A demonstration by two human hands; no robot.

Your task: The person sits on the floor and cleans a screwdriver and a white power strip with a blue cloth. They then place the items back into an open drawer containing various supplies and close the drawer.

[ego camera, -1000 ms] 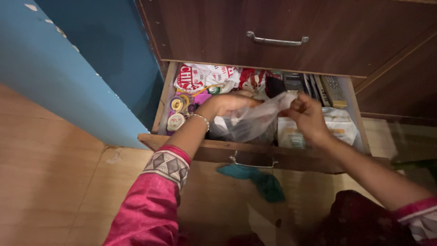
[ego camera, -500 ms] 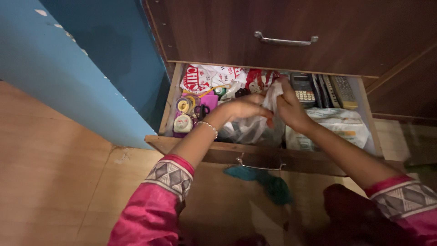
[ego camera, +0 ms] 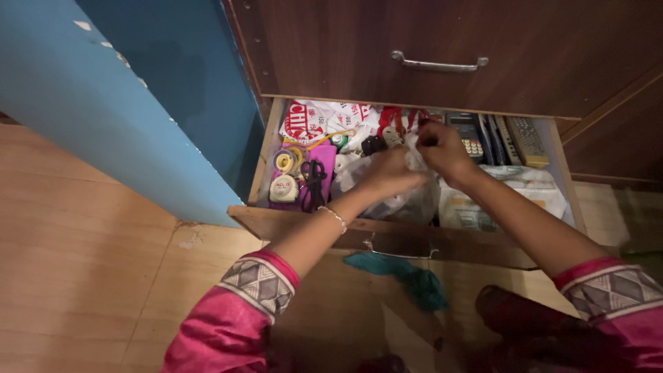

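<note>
Both my hands are inside an open wooden drawer. My left hand and my right hand are shut on a crumpled clear plastic bag, bunched together in the drawer's middle. Left of the bag lie black scissors on a purple case, with round tape rolls beside them. A calculator lies just right of my right hand.
A remote sits at the drawer's back right, a white packet at the right and printed white bags at the back left. A shut drawer with a metal handle is above. A teal cloth lies on the floor; a blue wall stands left.
My hands came together from holding the bag spread open, and pushed it down bunched into the drawer. The scissors are now uncovered.
</note>
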